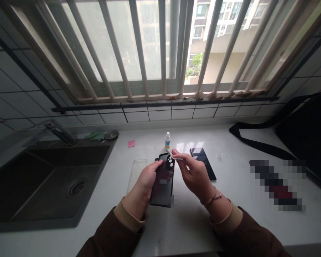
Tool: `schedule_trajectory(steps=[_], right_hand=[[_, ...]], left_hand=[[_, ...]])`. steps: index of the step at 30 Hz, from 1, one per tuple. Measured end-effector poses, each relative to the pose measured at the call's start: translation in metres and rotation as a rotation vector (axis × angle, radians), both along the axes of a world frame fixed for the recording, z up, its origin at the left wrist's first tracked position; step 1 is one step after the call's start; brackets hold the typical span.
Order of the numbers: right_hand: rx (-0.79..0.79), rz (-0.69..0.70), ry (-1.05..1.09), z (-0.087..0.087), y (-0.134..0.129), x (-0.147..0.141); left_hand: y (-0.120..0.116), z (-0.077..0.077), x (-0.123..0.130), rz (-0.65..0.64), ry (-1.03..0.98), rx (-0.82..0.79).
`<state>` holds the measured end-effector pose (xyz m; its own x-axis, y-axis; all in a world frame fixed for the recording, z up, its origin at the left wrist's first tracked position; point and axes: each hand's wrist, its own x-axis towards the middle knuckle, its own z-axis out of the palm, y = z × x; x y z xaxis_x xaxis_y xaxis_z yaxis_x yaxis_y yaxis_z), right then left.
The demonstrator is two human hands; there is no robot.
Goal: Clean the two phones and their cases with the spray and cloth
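Note:
A dark phone case (pixel 162 185) with camera cutouts at its top is in my left hand (pixel 147 178), thumb on its face and the other fingers mostly hidden behind it. My right hand (pixel 194 175) pinches a thin whitish cloth or sheet (pixel 177 157) at the case's upper right corner, beside the cutouts. Just beyond the case stands a small white bottle (pixel 167 141). A dark phone (pixel 203 162) lies flat to the right, partly behind my right hand. To the left, a clear case (pixel 133 173) rests on the counter, partly covered by my left hand.
A dark sink (pixel 96 189) with a faucet (pixel 60 132) is on the left. On its back edge lie a green cloth (pixel 95 136) and a metal strainer (pixel 111 135). A pink note (pixel 131 144) lies on the counter (pixel 189 228). At right are a black bag (pixel 307 125) and a blurred-out item (pixel 278 185).

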<state>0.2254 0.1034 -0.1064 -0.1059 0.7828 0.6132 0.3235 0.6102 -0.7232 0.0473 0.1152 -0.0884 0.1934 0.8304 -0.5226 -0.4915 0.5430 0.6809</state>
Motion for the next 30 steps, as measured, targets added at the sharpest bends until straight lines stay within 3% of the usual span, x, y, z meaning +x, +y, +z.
schedule_trajectory(steps=[6,12,17,26,30], right_hand=[[-0.021,0.185,-0.026,0.0,-0.006,-0.009],[-0.028,0.343,0.039,0.005,-0.018,-0.012],[-0.008,0.391,0.041,0.01,-0.024,-0.012],[0.147,0.336,-0.054,0.007,-0.021,-0.013],[0.031,0.282,0.024,0.005,-0.021,-0.014]], left_hand=[[0.009,-0.007,-0.001,0.185,-0.081,-0.102],[0.014,-0.002,-0.008,0.363,-0.107,-0.044],[0.019,-0.001,-0.014,0.538,-0.105,-0.036],[0.022,-0.002,-0.019,0.582,-0.216,0.017],[0.013,0.013,-0.018,0.495,-0.346,0.159]])
